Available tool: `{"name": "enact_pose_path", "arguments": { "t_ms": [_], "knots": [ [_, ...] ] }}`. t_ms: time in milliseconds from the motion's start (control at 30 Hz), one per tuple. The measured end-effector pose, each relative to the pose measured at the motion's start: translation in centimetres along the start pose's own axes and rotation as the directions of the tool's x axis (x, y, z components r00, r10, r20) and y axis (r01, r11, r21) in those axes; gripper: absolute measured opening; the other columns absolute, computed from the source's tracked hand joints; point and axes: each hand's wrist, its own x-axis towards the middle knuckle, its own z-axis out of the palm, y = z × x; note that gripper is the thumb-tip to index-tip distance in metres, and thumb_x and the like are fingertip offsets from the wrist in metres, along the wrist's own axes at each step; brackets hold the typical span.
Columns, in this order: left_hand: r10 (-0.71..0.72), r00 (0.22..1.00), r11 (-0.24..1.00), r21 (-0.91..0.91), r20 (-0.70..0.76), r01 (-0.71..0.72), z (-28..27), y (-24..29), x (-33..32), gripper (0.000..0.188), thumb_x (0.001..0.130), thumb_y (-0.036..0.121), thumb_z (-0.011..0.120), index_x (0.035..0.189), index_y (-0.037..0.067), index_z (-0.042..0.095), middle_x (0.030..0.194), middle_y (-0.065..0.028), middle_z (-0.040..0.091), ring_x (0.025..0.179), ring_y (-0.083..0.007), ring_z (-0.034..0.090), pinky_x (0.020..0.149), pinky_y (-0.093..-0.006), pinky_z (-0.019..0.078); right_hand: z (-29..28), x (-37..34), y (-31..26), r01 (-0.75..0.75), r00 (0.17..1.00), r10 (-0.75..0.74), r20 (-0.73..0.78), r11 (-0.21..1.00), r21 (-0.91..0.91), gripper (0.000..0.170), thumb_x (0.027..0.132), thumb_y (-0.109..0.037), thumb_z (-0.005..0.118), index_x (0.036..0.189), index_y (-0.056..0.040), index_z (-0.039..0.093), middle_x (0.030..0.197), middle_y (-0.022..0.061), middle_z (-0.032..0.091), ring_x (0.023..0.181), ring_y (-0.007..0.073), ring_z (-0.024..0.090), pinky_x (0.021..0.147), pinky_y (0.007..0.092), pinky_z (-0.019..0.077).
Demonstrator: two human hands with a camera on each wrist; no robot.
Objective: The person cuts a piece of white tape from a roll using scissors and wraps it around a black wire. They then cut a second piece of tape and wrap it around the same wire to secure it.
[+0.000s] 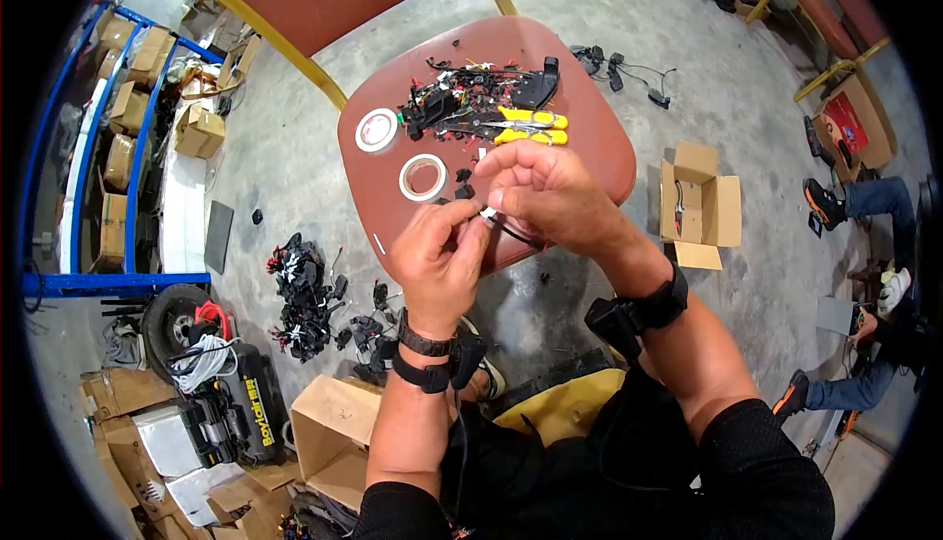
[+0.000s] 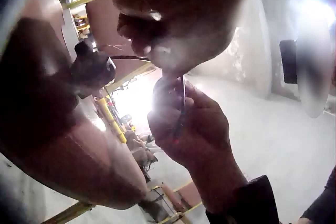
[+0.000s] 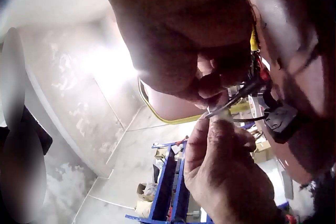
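Observation:
Both hands meet above the front edge of the red chair seat [image 1: 599, 147]. The left hand [image 1: 440, 255] pinches a small white piece [image 1: 488, 213] on a thin black cable [image 1: 516, 236] between thumb and forefinger. From the other side the right hand [image 1: 550, 191] pinches at the same piece, its other fingers loosely bent. In the right wrist view, the cable [image 3: 241, 120] runs beside the fingertips to a black connector part [image 3: 281, 121]. The left wrist view shows a dark block [image 2: 93, 69] near the seat. Exactly how the fingertips meet is partly hidden.
On the seat lie two tape rolls [image 1: 422, 178], yellow-handled pliers [image 1: 530, 126] and a pile of black parts and wires [image 1: 462, 93]. Black parts [image 1: 305, 295] lie on the floor at left, an open carton [image 1: 699, 206] at right. Another person's legs [image 1: 874, 196] show far right.

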Motion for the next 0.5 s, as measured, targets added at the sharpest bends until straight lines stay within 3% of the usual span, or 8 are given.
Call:
{"name": "enact_pose_path", "arguments": {
  "t_ms": [67, 167, 267, 367, 500],
  "knots": [
    [-0.135, 0.991, 0.983, -0.131, -0.013, 0.132, 0.7, 0.3, -0.3, 0.014, 0.083, -0.002, 0.068, 0.097, -0.003, 0.068, 0.083, -0.0045, 0.068, 0.07, -0.0114, 0.061, 0.064, -0.0215, 0.0471, 0.1, 0.0, -0.5, 0.023, 1.0, -0.023, -0.001, 1.0, 0.009, 0.027, 0.091, -0.002, 0.061, 0.117, 0.0004, 0.055, 0.086, -0.0011, 0.062, 0.066, 0.001, 0.054, 0.054, 0.0166, 0.0428],
    [-0.318, 0.946, 0.846, -0.435, 0.055, 0.31, 1.2, 0.7, -0.1, 0.019, 0.087, -0.001, 0.066, 0.106, -0.006, 0.065, 0.089, -0.006, 0.069, 0.078, -0.0083, 0.064, 0.069, -0.0206, 0.0511, 0.2, 0.1, -0.8, 0.043, 0.999, -0.043, -0.003, 0.998, -0.036, 0.027, 0.092, -0.001, 0.059, 0.119, 0.0007, 0.053, 0.087, -0.0006, 0.063, 0.069, 0.0018, 0.056, 0.057, 0.0163, 0.0446],
    [-0.535, 0.823, 0.645, -0.538, 0.189, 0.543, 0.6, 1.1, 0.3, 0.024, 0.088, -0.001, 0.066, 0.111, -0.007, 0.063, 0.093, -0.0085, 0.07, 0.082, -0.0114, 0.066, 0.073, -0.022, 0.0531, 0.3, -0.1, -1.3, 0.006, 1.0, -0.006, 0.009, 1.0, 0.002, 0.027, 0.093, -0.001, 0.059, 0.119, 0.0012, 0.052, 0.087, -0.0004, 0.063, 0.074, 0.0029, 0.057, 0.062, 0.0173, 0.0467],
    [-0.524, 0.831, 0.573, -0.646, 0.186, 0.505, 1.0, 1.2, 0.4, 0.029, 0.086, -0.002, 0.068, 0.114, -0.006, 0.062, 0.094, -0.01, 0.07, 0.082, -0.0126, 0.067, 0.072, -0.0231, 0.0541, 0.3, 0.2, -0.5, 0.129, 0.991, -0.131, -0.014, 0.986, -0.105, 0.026, 0.091, -0.003, 0.057, 0.115, 0.0046, 0.05, 0.084, 0.0039, 0.063, 0.071, 0.0065, 0.059, 0.056, 0.0222, 0.0495],
    [-0.455, 0.87, 0.565, -0.694, 0.188, 0.446, 1.0, 1.9, 0.3, 0.038, 0.084, -0.005, 0.068, 0.121, -0.006, 0.057, 0.097, -0.0127, 0.069, 0.081, -0.0138, 0.068, 0.068, -0.0237, 0.0549, 1.1, -0.1, -1.2, 0.071, 0.997, -0.074, -0.032, 0.992, -0.1, 0.026, 0.091, -0.004, 0.058, 0.115, 0.0036, 0.05, 0.084, 0.0047, 0.063, 0.071, 0.006, 0.059, 0.054, 0.021, 0.0484]
  ]
}}
